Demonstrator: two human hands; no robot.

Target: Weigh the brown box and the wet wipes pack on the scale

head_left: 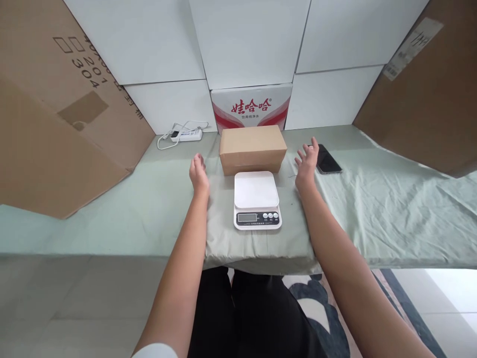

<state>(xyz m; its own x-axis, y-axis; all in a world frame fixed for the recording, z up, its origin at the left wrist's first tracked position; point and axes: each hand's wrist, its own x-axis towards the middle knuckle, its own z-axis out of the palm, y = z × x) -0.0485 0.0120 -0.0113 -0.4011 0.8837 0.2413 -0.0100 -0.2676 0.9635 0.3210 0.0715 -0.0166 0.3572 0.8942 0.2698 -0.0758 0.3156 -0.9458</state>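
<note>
A white kitchen scale [256,190] with a small display and round buttons lies near the front of the cloth-covered table, its platform bare. Right behind it sits a closed brown cardboard box [252,140]. My left hand [198,171] is held to the left of the box and scale, apart from both, with nothing visible in it; its fingers are seen nearly end-on and look loosely bent. On the other side, my right hand [307,161] is open with fingers spread, holding nothing. A black smartphone [328,160] lies just beyond that hand, to its right.
A white power strip [187,134] with a coiled cable lies at the back left. Behind the brown box stands a white and red printed carton [251,107]. Large cardboard sheets rise at the left [74,124] and right [421,94]. The pale green tablecloth [167,209] is wrinkled.
</note>
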